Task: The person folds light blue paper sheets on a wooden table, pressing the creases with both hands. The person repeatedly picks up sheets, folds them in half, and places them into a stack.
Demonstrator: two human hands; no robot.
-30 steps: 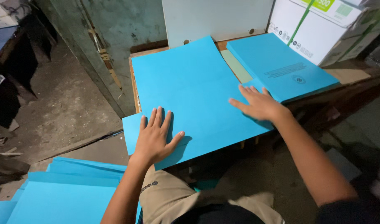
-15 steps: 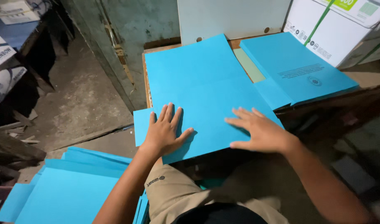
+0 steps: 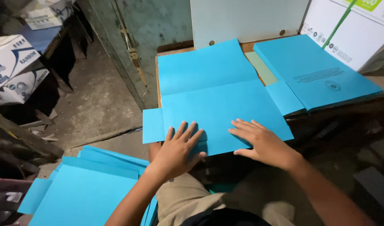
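Both hands flat on the blue folder sheet, near its front edge. Left hand is palm down, fingers spread and open, gripping nothing. Right hand is the same: open, pressing the sheet, holding nothing.

Change vs a second ago: right hand slid from the sheet's right side, next to the printed stack, down to the front edge beside my left. Left also pulled back toward me. A fold line now shows across the sheet's middle, with the near half lying flat over the desk and slightly overhanging its front. My read: the crease is pressed in and I'm flattening the lower panel.

Side flaps stick out left and right of the sheet. Stack of printed blue folders sits just right, touching the right flap. Another pile of blue folders is on the floor by my left knee. White carton behind the stack.
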